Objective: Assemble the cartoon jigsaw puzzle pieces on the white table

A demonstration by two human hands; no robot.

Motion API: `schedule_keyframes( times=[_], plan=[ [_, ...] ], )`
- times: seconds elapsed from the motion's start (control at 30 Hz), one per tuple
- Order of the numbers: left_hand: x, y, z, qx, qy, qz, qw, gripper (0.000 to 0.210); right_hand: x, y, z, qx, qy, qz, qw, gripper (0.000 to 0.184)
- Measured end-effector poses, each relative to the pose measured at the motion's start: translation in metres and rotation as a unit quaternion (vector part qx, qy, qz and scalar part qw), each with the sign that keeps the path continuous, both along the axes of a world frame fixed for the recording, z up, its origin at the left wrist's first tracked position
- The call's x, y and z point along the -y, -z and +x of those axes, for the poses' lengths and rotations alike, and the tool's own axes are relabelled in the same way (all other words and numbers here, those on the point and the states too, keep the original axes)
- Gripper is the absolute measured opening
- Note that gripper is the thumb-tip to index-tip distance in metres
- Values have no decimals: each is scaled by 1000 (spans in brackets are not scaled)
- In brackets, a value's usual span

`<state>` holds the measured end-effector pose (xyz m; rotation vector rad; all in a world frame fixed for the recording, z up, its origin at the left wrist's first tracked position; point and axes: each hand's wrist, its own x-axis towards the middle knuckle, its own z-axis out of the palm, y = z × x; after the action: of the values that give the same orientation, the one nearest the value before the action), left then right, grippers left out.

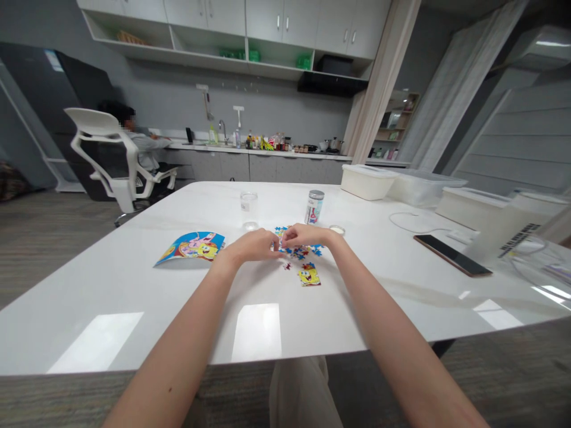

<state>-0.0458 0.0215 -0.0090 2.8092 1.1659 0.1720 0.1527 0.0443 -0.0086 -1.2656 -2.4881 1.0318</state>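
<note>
Jigsaw puzzle pieces (pixel 301 253) lie in a loose pile in the middle of the white table (pixel 147 315). Over the pile's left side, my left hand (pixel 256 245) is closed, its fingers curled together. Close beside it, my right hand (pixel 306 236) bends down with its fingertips pinched. Whatever is between the fingers of either hand is too small to make out. Nearer to me lies a small joined section of puzzle (pixel 309 275) with a yellow cartoon face, and a loose dark red piece (pixel 287 266) is beside it. A curled picture sheet (pixel 193 246) rests left of my left hand.
Behind the hands stand a clear jar (pixel 249 209) and a printed can with a grey lid (pixel 314 207); a round lid (pixel 337 229) lies nearby. On the right are a dark phone (pixel 451 254), a cable and white storage boxes (pixel 366 182). A person sits beyond a white chair (pixel 127 160).
</note>
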Motion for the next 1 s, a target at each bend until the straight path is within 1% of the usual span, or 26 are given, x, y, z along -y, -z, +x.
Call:
schedule_keyframes(
  times=[0.1, 0.2, 0.33, 0.4, 0.57, 0.73, 0.83, 0.9, 1.0],
  plan=[
    [5, -1, 5, 42, 44, -84, 995, 29, -5, 6, 4, 7, 28, 32, 999, 21],
    [6, 4, 10, 31, 67, -108, 991, 22, -9, 11, 7, 49, 51, 72, 995, 18],
    [4, 10, 13, 22, 85, -102, 991, 16, -11, 15, 11, 118, 73, 114, 984, 15],
    [4, 11, 14, 21, 87, -96, 991, 19, -13, 18, 14, 122, 76, 119, 982, 16],
    [8, 11, 18, 22, 63, -90, 994, 34, -19, 24, 19, 122, 85, 123, 981, 15],
    [8, 12, 20, 37, 91, -113, 989, 21, -20, 23, 18, 142, 91, 131, 977, 14],
    [6, 12, 17, 43, 104, -117, 987, 17, -18, 21, 16, 151, 88, 137, 975, 15],
    [4, 11, 14, 52, 106, -117, 986, 19, -16, 20, 16, 152, 88, 135, 975, 16],
    [2, 9, 10, 66, 79, -112, 988, 26, -15, 19, 16, 153, 86, 129, 976, 18]
  ],
)
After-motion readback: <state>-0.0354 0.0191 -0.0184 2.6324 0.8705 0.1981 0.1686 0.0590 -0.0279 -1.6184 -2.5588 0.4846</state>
